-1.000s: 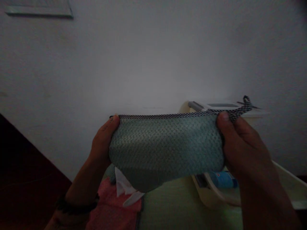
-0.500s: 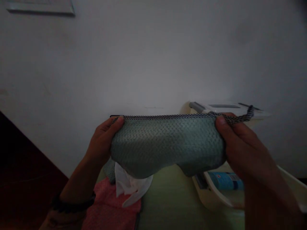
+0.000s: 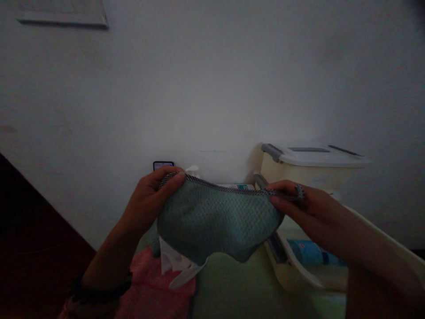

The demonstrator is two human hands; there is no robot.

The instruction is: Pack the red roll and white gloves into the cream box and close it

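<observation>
A grey-green textured cleaning cloth (image 3: 219,221) with a black-and-white checked edge hangs between my two hands. My left hand (image 3: 151,197) pinches its upper left corner, thumb in front and fingers behind. At the upper right, my right hand (image 3: 300,204) is closed on the checked edge, and a small hanging loop sticks up by its fingers. The top edge sags a little and the lower edge hangs in loose folds. Behind and below the cloth, a white cloth (image 3: 175,266) lies on a red cloth (image 3: 156,288).
On the right stands an open cream bin (image 3: 305,279) with a blue-labelled package (image 3: 312,252) inside. Behind it is a lidded box (image 3: 312,155). A phone (image 3: 163,165) shows behind my left hand. The green surface (image 3: 232,288) lies below, against a pale wall (image 3: 212,88).
Both hands have come lower and closer together, my right hand moving left and down. The cloth's top edge has gone from taut to slack, uncovering the phone and more of the lidded box.
</observation>
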